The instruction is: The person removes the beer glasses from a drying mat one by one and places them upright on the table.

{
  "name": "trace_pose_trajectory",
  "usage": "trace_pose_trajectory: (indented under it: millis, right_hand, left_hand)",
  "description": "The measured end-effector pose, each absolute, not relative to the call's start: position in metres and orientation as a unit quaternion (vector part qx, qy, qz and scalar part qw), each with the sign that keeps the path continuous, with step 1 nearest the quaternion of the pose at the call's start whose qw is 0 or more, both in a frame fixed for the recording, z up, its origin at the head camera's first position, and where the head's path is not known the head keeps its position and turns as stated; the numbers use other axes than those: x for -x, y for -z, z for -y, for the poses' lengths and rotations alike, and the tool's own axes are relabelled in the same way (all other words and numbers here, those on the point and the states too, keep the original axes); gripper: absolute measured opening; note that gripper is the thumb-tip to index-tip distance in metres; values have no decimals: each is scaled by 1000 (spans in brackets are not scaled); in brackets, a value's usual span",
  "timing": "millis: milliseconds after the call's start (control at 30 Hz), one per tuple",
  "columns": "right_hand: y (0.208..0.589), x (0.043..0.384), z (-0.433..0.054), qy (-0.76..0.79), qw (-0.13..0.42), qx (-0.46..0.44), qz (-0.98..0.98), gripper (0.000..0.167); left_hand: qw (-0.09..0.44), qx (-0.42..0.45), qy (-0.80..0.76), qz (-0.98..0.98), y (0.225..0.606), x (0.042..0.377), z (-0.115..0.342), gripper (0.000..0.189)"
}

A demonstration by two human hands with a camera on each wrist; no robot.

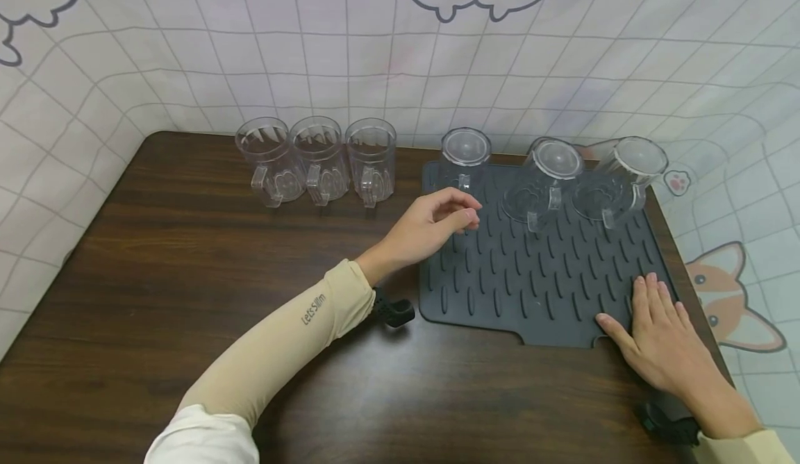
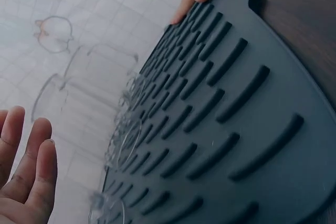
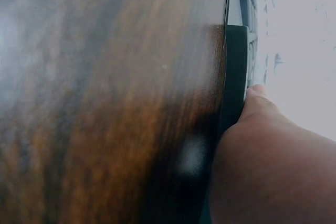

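A dark grey ridged drying mat (image 1: 531, 283) lies on the right half of the table. On its back part stand three clear mugs upside down: a left mug (image 1: 465, 148), a middle mug (image 1: 556, 158) and a right mug (image 1: 637, 158). My left hand (image 1: 428, 224) hovers over the mat's left side, just in front of the left mug, fingers loosely bent and holding nothing. In the left wrist view its fingers (image 2: 39, 166) are apart from the mugs. My right hand (image 1: 665, 339) rests flat with fingers spread on the mat's front right corner.
Three more clear mugs stand upright in a row at the back left: one mug (image 1: 270, 162), a second mug (image 1: 320, 162) and a third mug (image 1: 371, 162), handles facing me. The dark wooden table (image 1: 156, 276) meets a grid-patterned cloth wall (image 1: 350, 47) behind and at both sides.
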State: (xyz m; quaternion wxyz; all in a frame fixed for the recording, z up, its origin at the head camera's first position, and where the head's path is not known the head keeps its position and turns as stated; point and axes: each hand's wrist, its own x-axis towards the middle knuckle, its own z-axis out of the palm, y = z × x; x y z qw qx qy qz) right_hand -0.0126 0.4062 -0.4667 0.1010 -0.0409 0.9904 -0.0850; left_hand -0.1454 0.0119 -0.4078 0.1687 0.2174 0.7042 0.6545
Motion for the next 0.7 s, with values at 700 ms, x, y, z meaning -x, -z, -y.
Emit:
trace_pose_trajectory:
  millis: [700]
  right_hand:
    - [468, 12, -407, 77, 105, 36, -991, 94]
  left_hand:
    - [233, -276, -638, -680, 427, 120, -91, 34]
